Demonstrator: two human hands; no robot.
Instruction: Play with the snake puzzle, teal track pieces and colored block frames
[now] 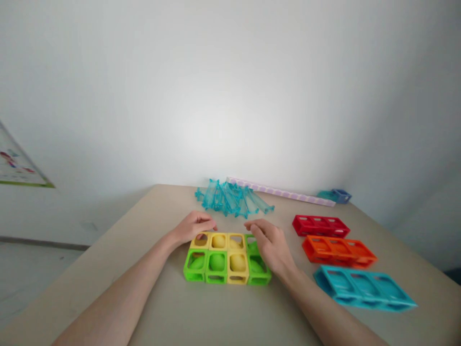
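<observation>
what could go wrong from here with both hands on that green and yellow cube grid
1. The green and yellow grid is made of many cubes. The left hand touches only its back left corner and the right hand covers its right end, so an uneven push might buckle or split the middle.
2. The right forearm lies close to the orange row and the teal row; an outward sweep could knock them.

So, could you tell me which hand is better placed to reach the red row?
Probably the right hand: it rests on the block grid's right end, nearest the red row; the left hand is at the left end.
</observation>
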